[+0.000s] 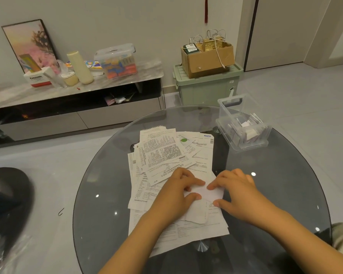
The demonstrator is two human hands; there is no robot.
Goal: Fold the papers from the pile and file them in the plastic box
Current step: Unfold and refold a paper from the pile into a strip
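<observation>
Head view: left hand [178, 191] and right hand [237, 189] both press fingertips flat on one small white folded paper [204, 191], pinning it, not gripping, atop the paper pile [166, 155] on the round glass table [285, 184]. Clear plastic box [244, 125] sits open far right, well apart, holding several folded slips standing upright.

Views: one, head-worn, wide-angle.
Facing: forward and down, onto round glass table [285, 194].
Nearness: close; forearms enter from bottom edge, left hand [176, 191] and right hand [237, 187] near centre.
Far field: low cabinet [67, 107], wall, floor.
Overlap: none; single view.
</observation>
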